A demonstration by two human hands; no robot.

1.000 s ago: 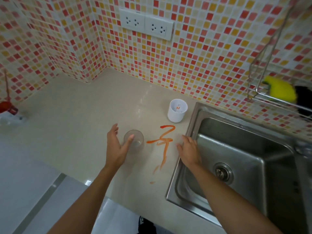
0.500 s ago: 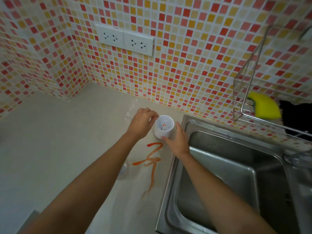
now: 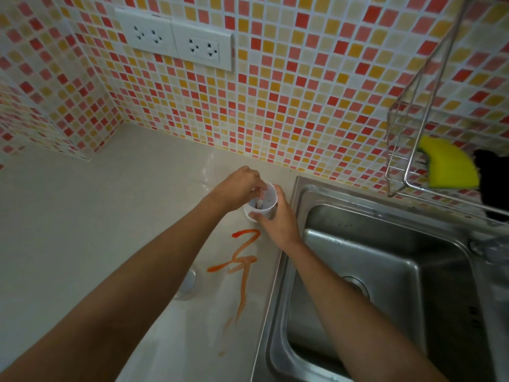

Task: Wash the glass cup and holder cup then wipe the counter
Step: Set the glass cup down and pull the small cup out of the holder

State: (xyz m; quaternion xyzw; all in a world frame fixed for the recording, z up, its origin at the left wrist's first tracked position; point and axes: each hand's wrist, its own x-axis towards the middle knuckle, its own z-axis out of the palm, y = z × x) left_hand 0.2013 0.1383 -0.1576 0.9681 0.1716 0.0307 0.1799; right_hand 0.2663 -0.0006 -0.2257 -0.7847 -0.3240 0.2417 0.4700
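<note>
Hands (image 3: pixel 259 205) clasp white holder cup (image 3: pixel 263 203): right wraps it, left fingertips dip inside.

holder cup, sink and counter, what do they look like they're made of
The holder cup, held by both hands, looks like opaque white plastic with a matte finish, though glazed ceramic can't be ruled out. The sink appears to be stainless steel: grey, brushed, with dull reflections. The counter looks like polished beige stone or solid surface, judging by its smooth sheen.
</note>
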